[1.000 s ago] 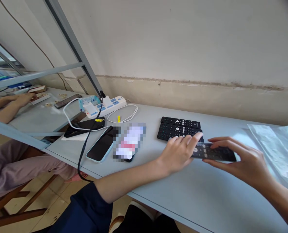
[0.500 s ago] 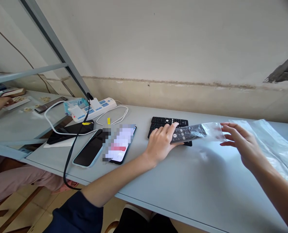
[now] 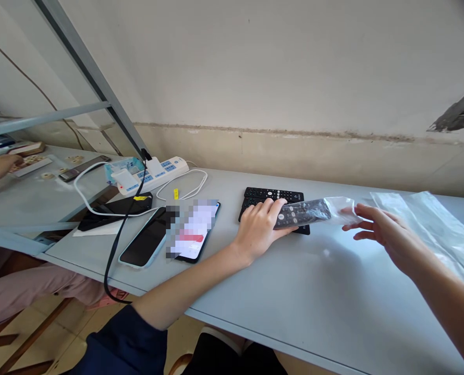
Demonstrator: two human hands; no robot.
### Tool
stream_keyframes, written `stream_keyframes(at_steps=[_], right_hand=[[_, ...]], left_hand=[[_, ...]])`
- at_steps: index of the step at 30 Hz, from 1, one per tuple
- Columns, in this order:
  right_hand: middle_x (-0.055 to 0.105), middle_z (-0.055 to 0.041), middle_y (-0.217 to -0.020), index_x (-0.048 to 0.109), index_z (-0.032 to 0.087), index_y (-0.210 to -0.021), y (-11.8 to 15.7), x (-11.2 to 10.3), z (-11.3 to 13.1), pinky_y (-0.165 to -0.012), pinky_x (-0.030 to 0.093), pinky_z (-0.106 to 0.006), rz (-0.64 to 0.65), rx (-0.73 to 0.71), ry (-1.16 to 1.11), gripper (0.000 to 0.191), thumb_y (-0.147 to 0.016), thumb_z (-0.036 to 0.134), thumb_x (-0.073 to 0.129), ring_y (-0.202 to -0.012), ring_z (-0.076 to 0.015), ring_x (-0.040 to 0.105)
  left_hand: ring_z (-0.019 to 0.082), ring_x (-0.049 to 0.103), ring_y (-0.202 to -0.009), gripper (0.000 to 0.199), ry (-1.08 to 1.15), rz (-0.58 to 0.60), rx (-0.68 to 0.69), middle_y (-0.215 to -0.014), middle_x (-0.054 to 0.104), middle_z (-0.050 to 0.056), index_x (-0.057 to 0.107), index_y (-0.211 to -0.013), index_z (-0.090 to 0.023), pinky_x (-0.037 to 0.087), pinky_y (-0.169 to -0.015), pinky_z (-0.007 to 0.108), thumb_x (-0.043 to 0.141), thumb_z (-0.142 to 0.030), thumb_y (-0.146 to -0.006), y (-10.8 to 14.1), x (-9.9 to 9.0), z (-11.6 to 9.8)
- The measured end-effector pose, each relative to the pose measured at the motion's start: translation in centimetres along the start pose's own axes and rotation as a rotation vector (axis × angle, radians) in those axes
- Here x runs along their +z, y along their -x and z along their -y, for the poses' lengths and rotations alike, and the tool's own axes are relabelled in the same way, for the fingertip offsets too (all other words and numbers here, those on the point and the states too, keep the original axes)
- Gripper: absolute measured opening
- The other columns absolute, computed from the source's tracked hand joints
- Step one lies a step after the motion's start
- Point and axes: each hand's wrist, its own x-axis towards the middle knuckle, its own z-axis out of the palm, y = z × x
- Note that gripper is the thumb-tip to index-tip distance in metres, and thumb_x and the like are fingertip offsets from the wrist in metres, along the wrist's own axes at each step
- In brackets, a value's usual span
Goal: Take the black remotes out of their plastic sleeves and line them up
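Black remote control (image 3: 300, 212), partly sheathed in a clear plastic bag (image 3: 339, 208), lies slanted across two other remotes (image 3: 273, 200) on the grey table (image 3: 326, 302). The left hand (image 3: 261, 229) clasps its near end, thumb beneath and fingers over the top. The right hand (image 3: 388, 237) is spread open, fingertips just touching the bag's loose end. More clear bags (image 3: 431, 224) lie beyond the right hand; two phones (image 3: 169, 237) sit left of the left hand.

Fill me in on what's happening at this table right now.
A person at a grey table holds a black remote in the left hand, over other remotes lying by the wall. The remote's far end sits inside a clear plastic bag, which the right hand touches with spread fingers. More clear bags lie at the right, two phones and a power strip at the left.
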Motion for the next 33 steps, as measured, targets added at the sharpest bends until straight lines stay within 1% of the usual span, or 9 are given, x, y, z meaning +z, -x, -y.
stream_keyframes(at_steps=[8,16,18,20,23,25,28,30,33], right_hand=[[0.069,-0.0078,-0.09,0.069,0.021,-0.083,-0.4,0.1,-0.4,-0.048,0.052,-0.029,0.175,0.062,-0.105,0.048,-0.07,0.065,0.055,-0.067,-0.0212,0.065],[0.066,-0.0078,-0.088,0.066,0.019,-0.087,1.1,1.6,0.5,-0.049,0.053,-0.026,0.232,0.016,0.069,0.051,-0.055,0.059,0.074,-0.065,-0.0184,0.063],[0.065,-0.0078,-0.087,0.066,0.018,-0.082,1.2,2.1,0.1,-0.051,0.055,-0.026,0.229,-0.02,0.067,0.051,-0.053,0.058,0.075,-0.067,-0.0178,0.062],[0.063,-0.007,-0.087,0.065,0.018,-0.078,1.1,2.5,-0.3,-0.052,0.055,-0.025,0.232,-0.046,0.039,0.051,-0.052,0.06,0.075,-0.071,-0.0177,0.061],[0.06,-0.0042,-0.08,0.06,0.018,-0.074,1.4,3.1,-0.9,-0.048,0.053,-0.024,0.25,-0.052,-0.007,0.051,-0.051,0.062,0.075,-0.061,-0.014,0.057],[0.057,-0.002,-0.074,0.057,0.019,-0.074,1.8,3.6,-1.0,-0.048,0.053,-0.025,0.278,-0.07,-0.017,0.049,-0.056,0.061,0.074,-0.053,-0.0109,0.052],[0.055,-0.001,-0.073,0.056,0.019,-0.074,2.3,4.4,-1.1,-0.047,0.052,-0.023,0.322,-0.112,-0.01,0.044,-0.061,0.059,0.071,-0.053,-0.0102,0.05],[0.054,-0.0015,-0.072,0.057,0.019,-0.071,2.3,4.8,-1.3,-0.043,0.05,-0.022,0.359,-0.13,0.002,0.045,-0.058,0.059,0.073,-0.056,-0.0117,0.051],[0.052,-0.0013,-0.067,0.058,0.02,-0.066,1.9,5.2,-1.7,-0.037,0.047,-0.021,0.395,-0.122,0.046,0.048,-0.048,0.06,0.076,-0.055,-0.0125,0.051]], left_hand=[[0.018,0.065,-0.082,0.044,0.034,0.063,0.015,-0.091,0.065,0.001,0.055,-0.106,-0.019,0.045,-0.07,0.028,0.063,-0.054,-0.08,0.0,-0.1,-0.1],[0.022,0.064,-0.093,0.043,0.102,0.492,0.048,-0.097,0.068,0.004,0.054,-0.105,-0.016,0.048,-0.078,0.032,0.067,-0.047,-0.078,-0.1,-1.6,-1.9],[0.024,0.062,-0.098,0.053,0.067,0.518,0.054,-0.1,0.067,0.007,0.054,-0.107,-0.013,0.047,-0.085,0.035,0.064,-0.055,-0.077,0.6,-2.8,-2.4],[0.029,0.056,-0.111,0.065,0.007,0.39,0.008,-0.115,0.063,0.014,0.05,-0.117,-0.01,0.043,-0.094,0.042,0.055,-0.063,-0.08,2.1,-4.4,-1.9],[0.026,0.053,-0.117,0.045,-0.055,0.058,-0.188,-0.12,0.059,0.013,0.044,-0.126,-0.016,0.042,-0.097,0.042,0.038,-0.047,-0.094,5.8,-6.9,1.0],[0.028,0.049,-0.122,0.039,-0.158,-0.201,-0.398,-0.124,0.057,0.016,0.043,-0.126,-0.016,0.039,-0.1,0.044,0.038,-0.038,-0.094,9.0,-8.0,3.9],[0.033,0.035,-0.134,0.048,-0.23,-0.152,-0.631,-0.137,0.048,0.017,0.039,-0.135,-0.017,0.029,-0.106,0.054,0.039,-0.039,-0.092,13.1,-8.8,7.6],[0.031,0.037,-0.133,0.048,-0.186,-0.049,-0.677,-0.134,0.052,0.014,0.038,-0.137,-0.02,0.024,-0.109,0.056,0.035,-0.04,-0.093,14.8,-8.9,9.1],[0.03,0.032,-0.137,0.048,-0.176,-0.076,-0.671,-0.137,0.049,0.013,0.038,-0.137,-0.021,0.022,-0.111,0.055,0.032,-0.04,-0.094,15.8,-8.9,9.8]])
